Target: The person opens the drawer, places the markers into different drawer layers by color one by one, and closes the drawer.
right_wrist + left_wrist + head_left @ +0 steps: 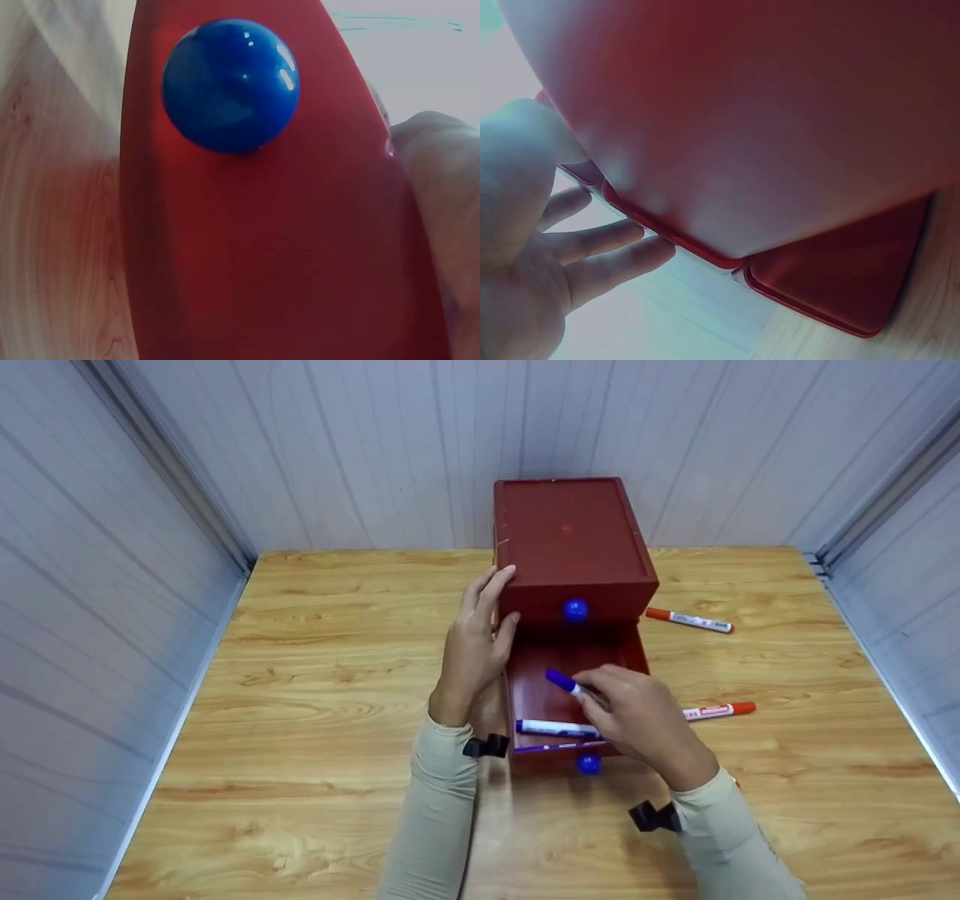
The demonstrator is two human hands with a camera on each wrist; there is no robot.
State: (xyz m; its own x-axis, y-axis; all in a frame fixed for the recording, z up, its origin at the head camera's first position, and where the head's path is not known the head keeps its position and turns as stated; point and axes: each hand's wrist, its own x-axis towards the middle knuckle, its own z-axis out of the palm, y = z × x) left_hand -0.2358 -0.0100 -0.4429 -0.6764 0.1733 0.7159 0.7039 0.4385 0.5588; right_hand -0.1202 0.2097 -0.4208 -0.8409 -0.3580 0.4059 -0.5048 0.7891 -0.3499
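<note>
Two hands (472, 652) (649, 716), one cabinet (562, 540), two knobs (575, 610) (589, 763); at least four markers (560, 680) (556, 727) (688, 620) (718, 711), perhaps more hidden.

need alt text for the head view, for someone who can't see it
A person's right hand holds a blue-capped marker over the open lower drawer of a dark red cabinet, while the left hand touches its left front edge. Another blue-capped marker lies in the drawer, and red-capped markers lie on the wood-grain table to the right.

Pale panelled walls (375, 450), wood-grain tabletop (337, 660)
</note>
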